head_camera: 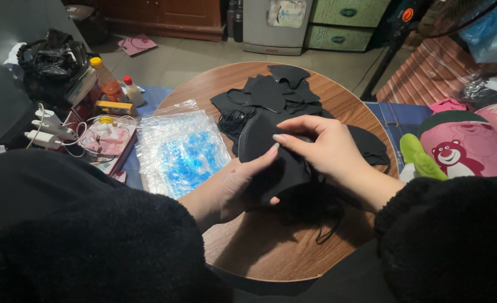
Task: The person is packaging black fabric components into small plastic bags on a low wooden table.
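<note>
Two bare hands work one black fabric mask piece above the near half of the round wooden table. The left hand supports the piece from below, palm up, with its thumb pressed over the front face; it is closed on the fabric. The right hand comes in from the right and pinches the upper edge of the same piece between thumb and fingertips. Thin black ear cords hang from the piece and trail onto the tabletop toward the near edge.

Progress, judged from the layout: a pile of black mask pieces lies loose on the far half of the table, so most of the stock appears unhandled. No separate stack of finished pieces is visible (one may be hidden under the hands; this cannot be confirmed).

Surroundings: a stack of clear plastic bags, showing blue inside, overhangs the left edge of the table, just beside the left forearm. Further left, an orange drink bottle, a small white bottle with a red cap and white power adapters with cables crowd a low surface. A pink bear-print item and a green object sit to the right, well apart from the hands.

Obstructions: the tangled cords of the pile lie near the held piece and could snag it.
</note>
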